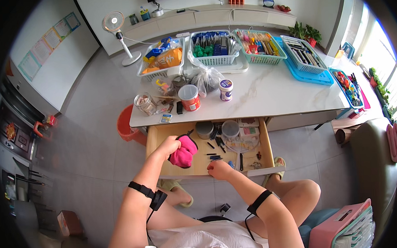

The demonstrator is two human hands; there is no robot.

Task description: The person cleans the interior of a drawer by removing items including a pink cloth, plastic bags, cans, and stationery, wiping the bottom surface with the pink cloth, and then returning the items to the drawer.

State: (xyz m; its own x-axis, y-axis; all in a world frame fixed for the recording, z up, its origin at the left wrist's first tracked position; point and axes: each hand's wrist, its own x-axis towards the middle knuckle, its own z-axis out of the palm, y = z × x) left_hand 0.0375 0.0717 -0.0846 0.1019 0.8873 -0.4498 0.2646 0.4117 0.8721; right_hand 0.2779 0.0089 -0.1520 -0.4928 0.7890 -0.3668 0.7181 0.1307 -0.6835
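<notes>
While grasping in the left hand [170,146] a pink cloth [183,153], soft, wrinkled and black-edged, just right of these fingers, stretches the forearm [148,171] over the wooden drawer [200,165]. Curls the right hand [220,170] near dark pens [215,158], fingertips bent inward; cannot tell if gripping anything. Beyond the left fingers, on the table [255,99], sees a clear plastic jar [187,93] with red label [191,105], unreadable here.

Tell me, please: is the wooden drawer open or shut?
Open: the wooden drawer stands pulled out from the white table, so its floor and contents, such as the round grey canister, are visible.
</notes>
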